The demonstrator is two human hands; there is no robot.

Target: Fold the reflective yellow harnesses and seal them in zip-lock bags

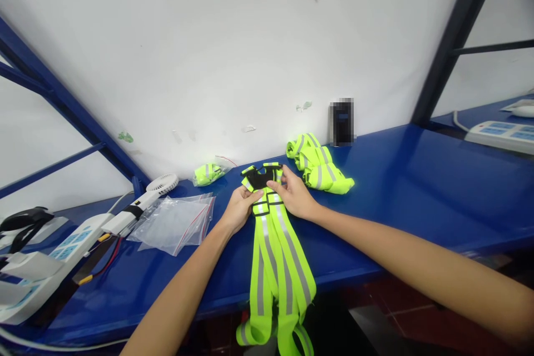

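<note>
Two-handed hold: your left hand (238, 210) and right hand (297, 196) pinch the neon-yellow, grey-striped fabric straps (287, 233), fingers closed at their far end; long axis runs near to far.

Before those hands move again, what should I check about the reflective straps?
1. Grip: ok, left hand and right hand hold opposite sides of the reflective strap harness.
2. Lower ends: not ok if they should lie flat; they hang curled past the table edge.
3. Fastenings near the black section closed: cannot tell.
4. Flat clear bags apart from the harness: ok.
5. Bagged bundle sealed: cannot tell.
</note>
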